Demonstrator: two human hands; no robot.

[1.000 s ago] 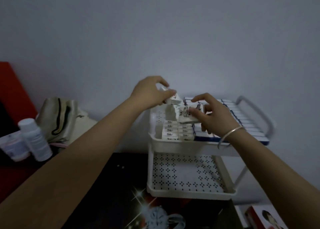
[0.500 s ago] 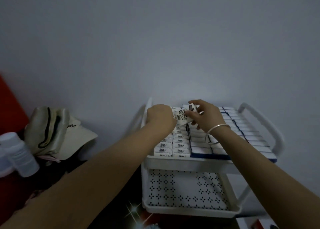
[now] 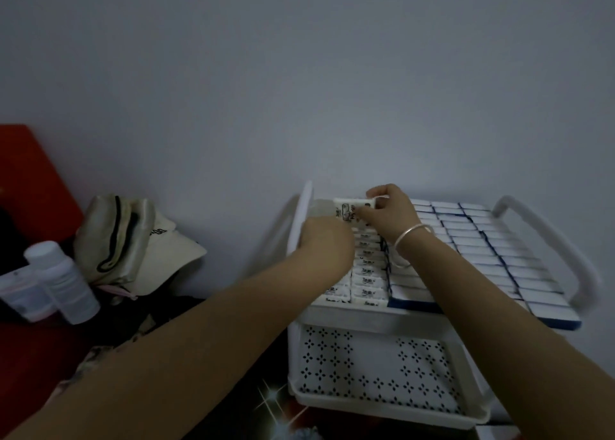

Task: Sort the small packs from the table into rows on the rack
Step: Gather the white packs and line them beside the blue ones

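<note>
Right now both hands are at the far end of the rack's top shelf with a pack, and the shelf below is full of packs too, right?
Not quite. The head view shows both hands, left hand and right hand, at the pack on the rack top shelf, but the lower shelf holds no packs.

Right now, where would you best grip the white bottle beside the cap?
Grip the white bottle around its straight round body, below the lid, coming from the right front. It stands slightly tilted, with a box close on its left.

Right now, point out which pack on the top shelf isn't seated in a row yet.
The pack pinched by the right hand at the far end of the left rows; it sits raised, showing its printed face, while the others lie packed flat.
</note>
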